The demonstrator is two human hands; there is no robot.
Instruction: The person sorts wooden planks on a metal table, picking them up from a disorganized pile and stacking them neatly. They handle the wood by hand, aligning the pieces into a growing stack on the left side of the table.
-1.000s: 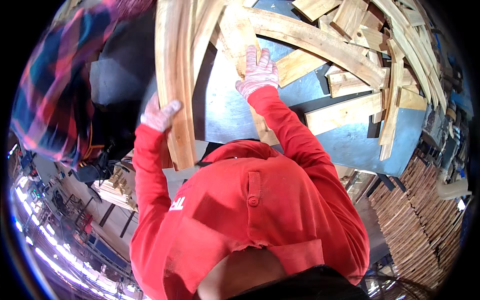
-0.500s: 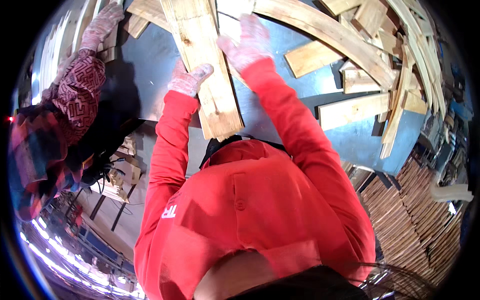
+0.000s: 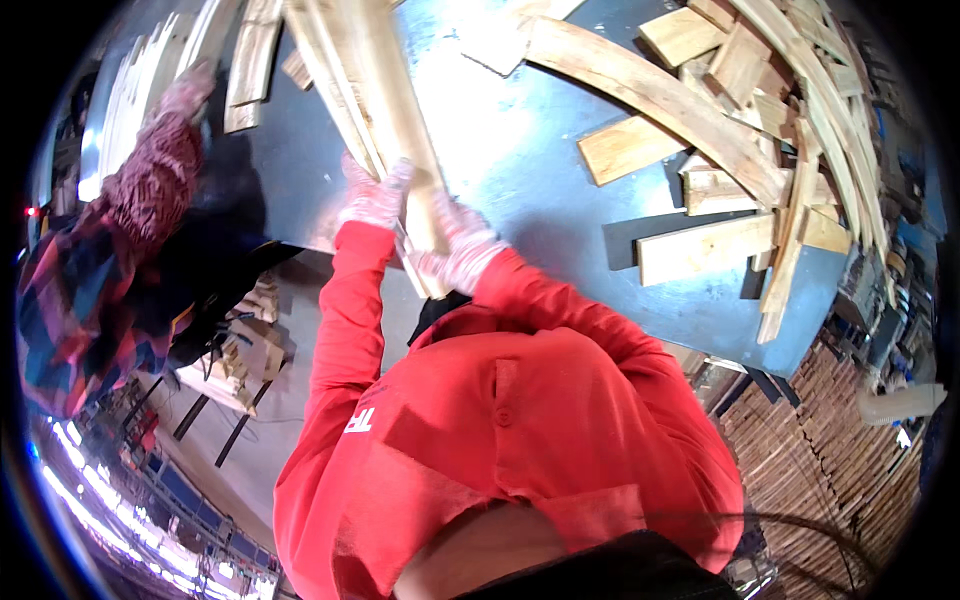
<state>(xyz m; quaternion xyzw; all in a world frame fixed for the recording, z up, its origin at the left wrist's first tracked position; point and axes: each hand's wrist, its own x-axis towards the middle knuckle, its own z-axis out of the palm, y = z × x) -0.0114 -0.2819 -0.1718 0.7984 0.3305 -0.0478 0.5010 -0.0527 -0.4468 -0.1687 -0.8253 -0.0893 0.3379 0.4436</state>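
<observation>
Both my hands wear pale, pinkish knitted gloves. My left hand (image 3: 372, 195) grips the left side of some long wooden boards (image 3: 385, 95), its thumb lying against the wood. On the right side my right hand (image 3: 462, 245) is closed round the boards' near end, a little nearer to my body. The boards lie lengthwise, running away from me over the metal table (image 3: 490, 140); at least two are held together, with a gap showing between them. My fingers under the wood are hidden.
Several short offcuts and a curved board (image 3: 650, 95) lie on the table's right. At left, a co-worker's gloved hand (image 3: 185, 95) is by pale strips (image 3: 130, 100). A board (image 3: 253, 65) lies between that hand and mine. Stacked wood (image 3: 810, 460) stands at lower right.
My right hand has come back toward my body and closed on the boards' near end. The boards have turned on edge and spread slightly apart. The co-worker's hand has moved nearer to the strips.
</observation>
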